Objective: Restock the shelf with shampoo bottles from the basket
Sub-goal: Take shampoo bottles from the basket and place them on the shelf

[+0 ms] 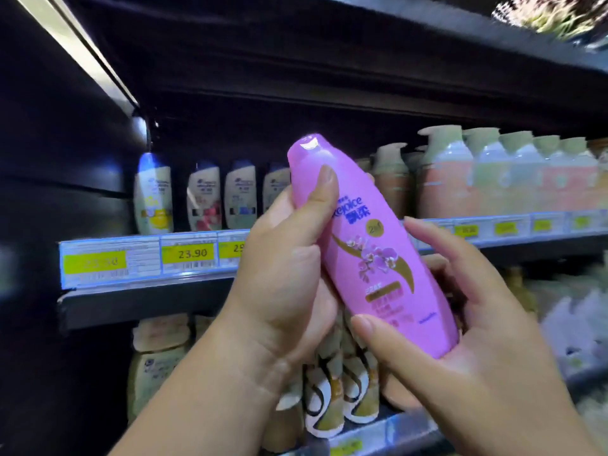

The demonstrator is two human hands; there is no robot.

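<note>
I read "Rejoice" and "2 in 1" on the pink bottle (371, 258); the yellow price tag (192, 254) on the shelf edge reads 23.90.

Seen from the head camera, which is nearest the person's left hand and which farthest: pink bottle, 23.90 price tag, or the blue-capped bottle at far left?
1. Pink bottle: held in the left hand.
2. 23.90 tag: leftward, on the shelf front.
3. Blue-capped bottle: far left, set back on that shelf.

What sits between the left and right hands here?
In the head view, the pink shampoo bottle, tilted: the left hand grips its upper half, the right hand cups its base.
</note>
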